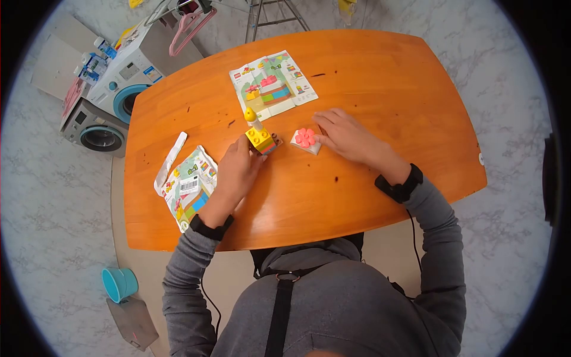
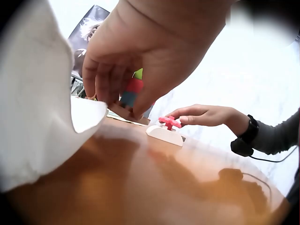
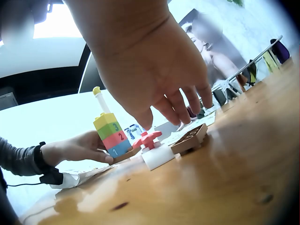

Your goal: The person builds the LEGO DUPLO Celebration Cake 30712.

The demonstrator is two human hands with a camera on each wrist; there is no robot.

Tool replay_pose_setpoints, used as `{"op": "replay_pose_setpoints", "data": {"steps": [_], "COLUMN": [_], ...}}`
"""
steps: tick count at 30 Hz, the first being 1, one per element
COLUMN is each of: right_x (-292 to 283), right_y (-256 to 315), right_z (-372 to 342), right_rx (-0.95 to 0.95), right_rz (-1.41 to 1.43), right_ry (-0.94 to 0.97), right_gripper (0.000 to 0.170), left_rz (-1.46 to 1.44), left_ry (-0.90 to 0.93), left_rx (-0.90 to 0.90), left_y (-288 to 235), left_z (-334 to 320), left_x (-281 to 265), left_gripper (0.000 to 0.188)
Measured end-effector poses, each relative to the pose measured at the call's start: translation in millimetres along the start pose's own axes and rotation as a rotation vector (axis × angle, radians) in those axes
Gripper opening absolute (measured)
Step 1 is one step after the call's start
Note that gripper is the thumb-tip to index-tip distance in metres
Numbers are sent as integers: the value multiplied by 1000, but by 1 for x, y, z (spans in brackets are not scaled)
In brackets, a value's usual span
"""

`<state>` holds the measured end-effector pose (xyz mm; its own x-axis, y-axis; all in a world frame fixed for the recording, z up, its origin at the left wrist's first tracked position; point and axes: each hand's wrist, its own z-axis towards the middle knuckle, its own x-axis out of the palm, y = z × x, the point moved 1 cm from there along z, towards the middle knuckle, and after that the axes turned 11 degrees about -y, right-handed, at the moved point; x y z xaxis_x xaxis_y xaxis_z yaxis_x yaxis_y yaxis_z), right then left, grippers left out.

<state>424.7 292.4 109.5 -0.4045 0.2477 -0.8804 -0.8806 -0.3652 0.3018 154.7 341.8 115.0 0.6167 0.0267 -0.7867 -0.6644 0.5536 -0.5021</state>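
My left hand (image 1: 234, 169) grips a small stack of toy bricks (image 1: 260, 140) low down, its thumb and fingers around the brown base (image 2: 123, 112). Blue, pink, green and yellow bricks numbered 1, 2 and 3 make up the stack (image 3: 114, 135), topped by a white candle with a yellow flame (image 3: 97, 91). To its right on the table lies a white curved brick (image 3: 159, 158) with a pink flower piece (image 1: 306, 137) on top. Over a brown studded piece (image 3: 190, 140) beside it hangs my right hand (image 1: 348, 135), fingers loosely extended, thumb close to the flower.
An unfolded picture sheet (image 1: 273, 85) lies toward the table's far side. Left of my left arm are a printed packet (image 1: 189, 185) and a torn white strip (image 1: 171, 163). Washing machines (image 1: 123, 95) stand beyond the table's left edge.
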Motion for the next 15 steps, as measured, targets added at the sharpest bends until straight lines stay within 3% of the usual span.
{"op": "replay_pose_setpoints", "data": {"steps": [4,7,9,12,15], "right_x": [-5,-5,-8,-4,-6], "right_y": [-17,-17,-13,-14,-7], "right_z": [-13,-19,-18,-15,-11], "right_rx": [76,-8,145,161,184], "right_rz": [28,22,121,74,20], "right_ry": [38,-28,92,78,97], "right_gripper": [53,55,58,54,47], "left_rz": [88,67,44,119,185], "left_ry": [66,71,37,96,38], "left_rx": [13,10,43,-7,93], "left_y": [1,11,13,15,12], "left_z": [7,7,7,4,-5], "left_x": [7,13,14,15,15], "left_gripper": [37,37,37,38,41]}}
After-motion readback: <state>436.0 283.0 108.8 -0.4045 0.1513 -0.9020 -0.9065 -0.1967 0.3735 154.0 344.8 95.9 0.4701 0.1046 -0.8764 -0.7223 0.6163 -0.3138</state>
